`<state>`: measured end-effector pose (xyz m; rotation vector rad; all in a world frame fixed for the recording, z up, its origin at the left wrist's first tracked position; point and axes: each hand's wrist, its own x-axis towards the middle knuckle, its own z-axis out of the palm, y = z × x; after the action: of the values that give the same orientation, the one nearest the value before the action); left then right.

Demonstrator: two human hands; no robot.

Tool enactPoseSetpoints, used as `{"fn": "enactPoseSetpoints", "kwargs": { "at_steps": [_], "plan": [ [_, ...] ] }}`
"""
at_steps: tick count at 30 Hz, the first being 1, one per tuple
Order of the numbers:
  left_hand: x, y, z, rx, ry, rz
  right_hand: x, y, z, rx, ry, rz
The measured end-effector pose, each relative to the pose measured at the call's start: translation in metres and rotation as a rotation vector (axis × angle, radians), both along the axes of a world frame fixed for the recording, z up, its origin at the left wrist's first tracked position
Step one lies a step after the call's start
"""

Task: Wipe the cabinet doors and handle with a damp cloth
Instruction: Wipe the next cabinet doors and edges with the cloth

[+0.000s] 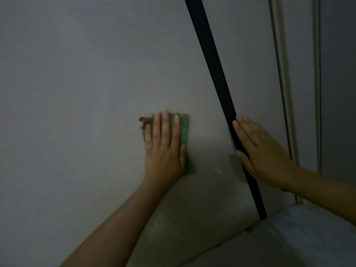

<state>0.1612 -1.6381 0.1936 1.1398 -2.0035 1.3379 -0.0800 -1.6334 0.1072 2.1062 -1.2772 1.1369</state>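
Observation:
A pale grey cabinet door point(86, 83) fills most of the view. Along its right edge runs a long black handle strip point(213, 64), slanting from the top down to the floor. My left hand point(163, 145) lies flat with straight fingers and presses a green cloth point(184, 130) against the door's lower middle. An orange-red corner of the cloth sticks out to the left of my fingers. My right hand point(264, 149) rests flat on the neighbouring door point(250, 83), its fingertips and thumb touching the black handle strip.
To the right of the doors stand pale vertical frame rails point(283, 74) and a darker grey panel point(339, 83). A light tiled floor point(289, 237) shows at the bottom right. The scene is dim.

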Motion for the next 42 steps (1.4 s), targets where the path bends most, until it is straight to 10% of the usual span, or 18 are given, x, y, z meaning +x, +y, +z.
{"fn": "enactPoseSetpoints", "kwargs": {
  "at_steps": [5,17,35,42],
  "plan": [
    [-0.058,-0.016,0.009,-0.057,0.153,0.059,-0.002,-0.012,-0.002,0.019,-0.094,0.010],
    [-0.069,-0.025,-0.091,0.083,-0.451,-0.057,-0.030,-0.007,-0.030,0.096,-0.028,-0.051],
    [0.043,0.006,0.001,-0.147,0.309,0.091,0.045,-0.003,0.006,-0.029,0.010,0.117],
    [0.082,0.018,-0.096,0.015,0.049,0.024,0.067,-0.003,-0.001,-0.049,-0.006,0.065]
  ]
}}
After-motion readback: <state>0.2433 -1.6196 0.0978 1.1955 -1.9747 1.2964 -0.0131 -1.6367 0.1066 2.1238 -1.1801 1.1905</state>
